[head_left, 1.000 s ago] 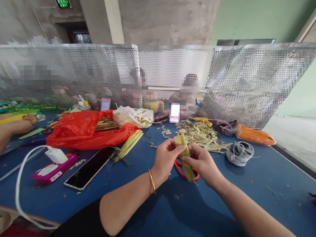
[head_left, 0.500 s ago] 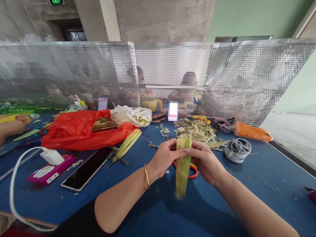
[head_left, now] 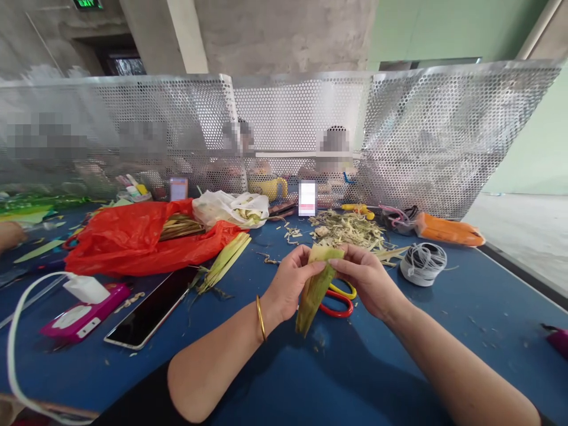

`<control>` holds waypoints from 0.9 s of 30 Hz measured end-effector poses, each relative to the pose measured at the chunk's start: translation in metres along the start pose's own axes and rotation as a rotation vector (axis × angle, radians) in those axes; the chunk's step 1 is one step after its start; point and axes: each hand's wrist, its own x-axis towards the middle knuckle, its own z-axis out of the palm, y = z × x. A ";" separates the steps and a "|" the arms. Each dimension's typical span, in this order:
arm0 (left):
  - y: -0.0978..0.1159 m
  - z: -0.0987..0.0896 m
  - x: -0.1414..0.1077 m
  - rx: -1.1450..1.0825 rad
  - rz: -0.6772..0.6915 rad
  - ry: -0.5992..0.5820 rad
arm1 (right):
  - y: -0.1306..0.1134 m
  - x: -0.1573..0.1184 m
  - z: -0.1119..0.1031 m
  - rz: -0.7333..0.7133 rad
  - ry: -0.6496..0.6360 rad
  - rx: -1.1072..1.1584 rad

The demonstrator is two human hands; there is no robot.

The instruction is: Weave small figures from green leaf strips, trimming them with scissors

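Between my two hands hangs a flat yellow-green strip of dried leaf (head_left: 314,296), which looks like corn husk, tilted with its lower end toward the left. My left hand (head_left: 293,278) pinches its upper left side between thumb and fingers. At the top right edge, my right hand (head_left: 361,275) grips the same strip with thumb and fingertips. Scissors with red and yellow handles (head_left: 339,312) lie on the table just behind and below the strip, partly covered by it. Past my fingers sits a heap of shredded husk scraps (head_left: 350,229).
On the left are a red plastic bag (head_left: 119,236) of husks, a white bag (head_left: 231,207), a phone (head_left: 148,310) and a purple power strip (head_left: 86,313). Rightward lie a spool of grey cord (head_left: 423,264) and an orange packet (head_left: 450,229). A perforated metal screen (head_left: 302,112) stands behind.
The husk strip has swung from nearly vertical to slanting down-left, uncovering more of the scissors. Both hands still hold its top. The whole view has shifted slightly.
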 end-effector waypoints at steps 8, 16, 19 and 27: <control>-0.002 0.005 -0.003 0.207 0.119 0.074 | 0.005 0.003 -0.004 0.007 0.039 -0.044; -0.004 0.002 0.000 0.213 0.131 0.131 | 0.006 0.004 -0.004 0.059 0.024 -0.006; -0.004 0.001 0.001 0.162 0.083 0.135 | 0.006 0.005 -0.004 -0.016 0.106 -0.099; -0.001 0.002 0.001 -0.046 -0.124 0.134 | 0.011 0.004 -0.002 -0.082 0.038 -0.262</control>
